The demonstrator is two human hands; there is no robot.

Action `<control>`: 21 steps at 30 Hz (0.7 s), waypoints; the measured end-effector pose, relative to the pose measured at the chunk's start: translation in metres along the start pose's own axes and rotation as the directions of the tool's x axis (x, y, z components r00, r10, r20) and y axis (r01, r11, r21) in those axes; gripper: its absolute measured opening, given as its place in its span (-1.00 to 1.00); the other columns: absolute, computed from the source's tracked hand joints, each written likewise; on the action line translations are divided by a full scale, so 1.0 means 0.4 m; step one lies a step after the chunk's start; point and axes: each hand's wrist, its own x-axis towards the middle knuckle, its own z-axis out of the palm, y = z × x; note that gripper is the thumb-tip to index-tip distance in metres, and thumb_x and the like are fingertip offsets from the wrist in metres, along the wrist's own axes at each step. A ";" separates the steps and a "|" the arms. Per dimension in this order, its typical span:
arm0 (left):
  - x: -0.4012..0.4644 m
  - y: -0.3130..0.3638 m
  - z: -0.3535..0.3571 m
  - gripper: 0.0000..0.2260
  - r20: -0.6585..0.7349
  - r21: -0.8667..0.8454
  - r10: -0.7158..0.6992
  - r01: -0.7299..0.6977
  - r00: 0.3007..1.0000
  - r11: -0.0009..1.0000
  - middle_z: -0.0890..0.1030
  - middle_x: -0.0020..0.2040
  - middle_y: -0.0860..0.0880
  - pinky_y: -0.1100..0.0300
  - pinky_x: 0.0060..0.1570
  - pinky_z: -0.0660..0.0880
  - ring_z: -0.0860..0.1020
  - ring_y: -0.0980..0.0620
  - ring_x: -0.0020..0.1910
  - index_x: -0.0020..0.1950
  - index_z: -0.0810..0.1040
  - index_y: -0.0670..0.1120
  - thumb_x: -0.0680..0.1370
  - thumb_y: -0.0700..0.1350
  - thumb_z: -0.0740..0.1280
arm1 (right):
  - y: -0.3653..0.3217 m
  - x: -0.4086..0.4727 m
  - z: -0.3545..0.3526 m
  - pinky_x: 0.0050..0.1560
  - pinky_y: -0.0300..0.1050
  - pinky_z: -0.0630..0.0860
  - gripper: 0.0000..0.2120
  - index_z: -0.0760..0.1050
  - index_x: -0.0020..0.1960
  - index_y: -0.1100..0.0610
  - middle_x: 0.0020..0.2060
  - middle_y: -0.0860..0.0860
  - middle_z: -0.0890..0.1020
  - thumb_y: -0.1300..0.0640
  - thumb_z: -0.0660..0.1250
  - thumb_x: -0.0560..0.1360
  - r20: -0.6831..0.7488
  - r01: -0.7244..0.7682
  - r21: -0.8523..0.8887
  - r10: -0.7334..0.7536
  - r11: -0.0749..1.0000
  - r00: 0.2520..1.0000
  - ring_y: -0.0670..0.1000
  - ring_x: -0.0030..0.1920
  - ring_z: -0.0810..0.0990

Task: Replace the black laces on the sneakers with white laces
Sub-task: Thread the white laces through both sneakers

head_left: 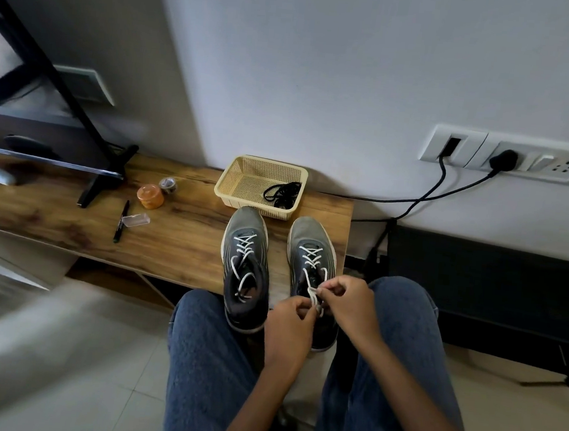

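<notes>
Meanwhile both hands (319, 307) pinch the white lace (314, 295); no writing legible.

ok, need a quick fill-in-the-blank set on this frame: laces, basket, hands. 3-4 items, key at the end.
1. The black laces lie inside the beige ____.
2. Both hands, left hand and right hand, pinch the white lace of the sneaker on the ____.
3. The left sneaker is threaded with ____ laces.
4. Both sneakers stand on the wooden ____.

Missing words: basket; right; white; table
</notes>
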 end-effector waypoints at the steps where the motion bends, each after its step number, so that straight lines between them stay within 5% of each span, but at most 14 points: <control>1: -0.002 -0.002 0.001 -0.88 -0.009 0.106 0.024 -0.023 1.000 0.994 0.69 -0.15 0.02 0.12 -0.05 0.55 0.63 0.10 -0.14 -0.01 0.67 -0.04 0.54 -0.07 0.36 | 0.007 -0.003 0.006 -0.16 -0.11 0.58 -0.89 0.62 -0.24 0.08 -0.34 -0.03 0.64 0.26 0.42 0.42 0.027 -0.001 -0.014 0.002 1.000 1.000 -0.02 -0.27 0.63; 5: 0.006 -0.018 0.011 -0.83 -0.003 0.355 0.127 -0.117 0.992 0.927 0.68 -0.10 0.00 0.07 0.01 0.46 0.62 0.01 -0.07 0.02 0.64 0.02 0.59 0.02 0.27 | 0.035 -0.016 0.022 0.03 -0.11 0.53 -0.86 0.67 -0.03 0.14 -0.11 0.01 0.70 0.24 0.36 0.47 0.096 0.051 -0.176 -0.035 0.983 0.995 0.00 -0.04 0.62; 10: 0.018 -0.023 0.034 -0.76 0.060 0.487 0.213 -0.215 0.975 0.847 0.65 -0.05 -0.06 0.09 -0.05 0.34 0.54 -0.06 0.02 0.06 0.63 0.00 0.63 -0.05 0.16 | 0.039 -0.025 0.022 -0.05 -0.03 0.56 -0.76 0.66 0.01 -0.03 -0.08 0.04 0.68 0.17 0.26 0.49 0.156 0.128 -0.347 -0.077 0.929 0.985 0.04 -0.03 0.60; 17: 0.028 -0.039 0.052 -0.82 -0.001 0.405 0.160 -0.146 0.987 0.903 0.58 -0.25 -0.07 0.14 -0.27 0.44 0.53 -0.01 -0.20 -0.21 0.63 -0.12 0.53 -0.18 0.27 | 0.026 -0.027 0.017 -0.10 -0.19 0.42 -0.76 0.63 0.08 0.00 -0.01 0.05 0.56 0.15 0.21 0.57 0.173 0.178 -0.517 -0.102 0.837 0.980 0.04 0.02 0.54; 21: 0.039 -0.042 0.050 -0.96 -0.048 0.366 0.157 -0.129 0.986 0.922 0.57 -0.11 0.01 0.21 -0.08 0.44 0.47 0.03 -0.03 -0.13 0.62 -0.07 0.48 -0.13 0.39 | 0.041 -0.021 0.021 -0.11 -0.21 0.45 -0.84 0.62 -0.03 0.11 -0.05 -0.01 0.54 0.21 0.26 0.53 0.155 0.197 -0.476 -0.139 0.857 0.978 -0.02 0.00 0.51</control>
